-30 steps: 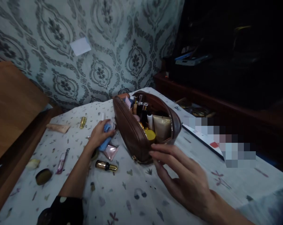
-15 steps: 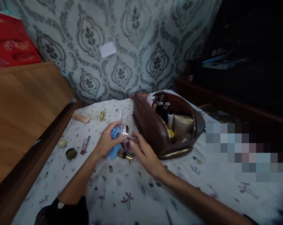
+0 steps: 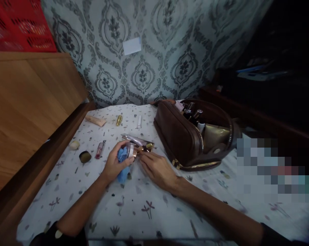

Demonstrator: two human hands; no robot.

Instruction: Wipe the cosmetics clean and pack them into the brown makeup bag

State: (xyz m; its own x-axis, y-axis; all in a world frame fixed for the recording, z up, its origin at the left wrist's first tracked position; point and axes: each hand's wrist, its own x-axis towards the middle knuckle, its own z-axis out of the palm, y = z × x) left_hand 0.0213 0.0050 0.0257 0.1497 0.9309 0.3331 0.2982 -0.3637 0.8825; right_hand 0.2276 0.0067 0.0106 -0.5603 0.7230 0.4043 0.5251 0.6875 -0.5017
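Observation:
My left hand (image 3: pixel 115 162) is closed around a small clear jar (image 3: pixel 131 150) with a shiny rim and a crumpled blue cloth (image 3: pixel 122 174). Just right of the jar, my right hand (image 3: pixel 157 167) has its fingers pressed together against a gold and black tube (image 3: pixel 145 148). Behind both hands lies a silvery, clear slim pack (image 3: pixel 135 139). A brown cosmetics bag (image 3: pixel 176 133) stands open at the right, holding bottles and a gold pouch (image 3: pixel 216 134).
On the patterned sheet lie a beige tube (image 3: pixel 95 120), a gold tube (image 3: pixel 119 120), a white tube (image 3: pixel 139 121), a pink tube (image 3: pixel 99 150), a dark round item (image 3: pixel 85 156) and a cream-coloured piece (image 3: pixel 74 145). A wooden panel (image 3: pixel 36 102) borders the left.
The view has shifted, so the bag appears farther right. My right fingers have come together, and the gold and black tube has moved away from me. The slim pack shows more clearly.

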